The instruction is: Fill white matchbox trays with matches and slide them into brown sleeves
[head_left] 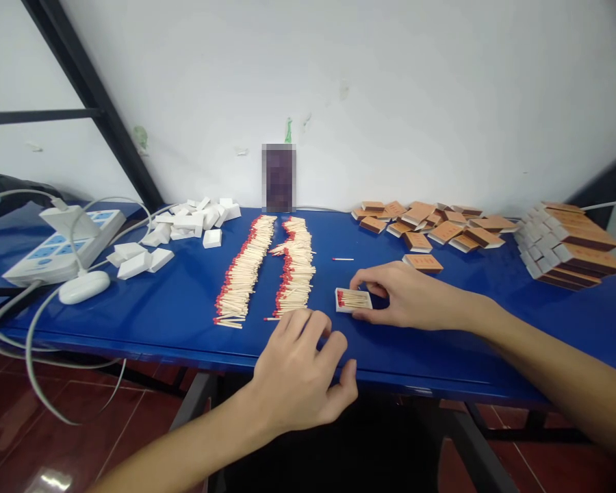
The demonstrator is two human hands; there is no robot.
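Observation:
My right hand [408, 294] holds a small white matchbox tray [343, 308] by its right end, thumb on the near side and fingers on the far side. Inside the tray lie red-tipped matches [353, 299]. My left hand [305, 370] hovers at the table's front edge, fingers bent and apart with the thumb separate; I see nothing held in it, though its fingertips are partly hidden. Just beyond it is the near end of a long row of matches [296, 274]. A second row [244, 274] runs alongside on the left. One loose match [343, 259] lies behind the tray.
White empty trays [187, 222] are heaped at the back left. Orange matchbox sleeves [444, 229] lie scattered at the back right, beside a stack of matchboxes [569, 243]. A power strip [66, 246] with cables sits left on the blue table [174, 318]. A wall stands behind.

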